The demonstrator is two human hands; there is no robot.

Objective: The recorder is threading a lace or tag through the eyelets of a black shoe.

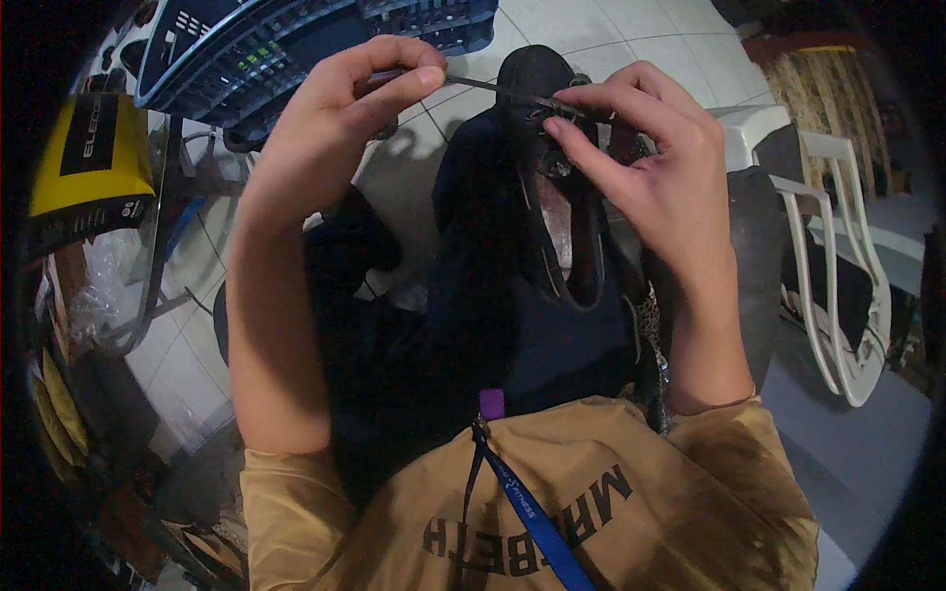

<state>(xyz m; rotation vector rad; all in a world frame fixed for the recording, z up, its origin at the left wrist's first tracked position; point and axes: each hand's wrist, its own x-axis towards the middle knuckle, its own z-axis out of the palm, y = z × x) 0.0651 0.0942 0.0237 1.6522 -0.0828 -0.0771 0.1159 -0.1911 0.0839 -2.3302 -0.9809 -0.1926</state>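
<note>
A black shoe (532, 71) rests on my dark-clothed lap, its toe pointing away from me and its opening facing up. A thin dark lace or strap (485, 87) stretches almost level across the front of the shoe. My left hand (379, 94) pinches one end of it between thumb and fingers, to the left of the toe. Over the upper part of the shoe, my right hand (641, 128) pinches the same strip near where it meets the shoe. Small shiny pieces show beside my right fingers, too dim to make out.
A blue plastic crate (261, 84) stands on the tiled floor ahead to the left. At the left is a yellow and black package (99, 163). A white plastic chair (855, 158) is on the right. A blue lanyard (537, 522) hangs down my tan shirt.
</note>
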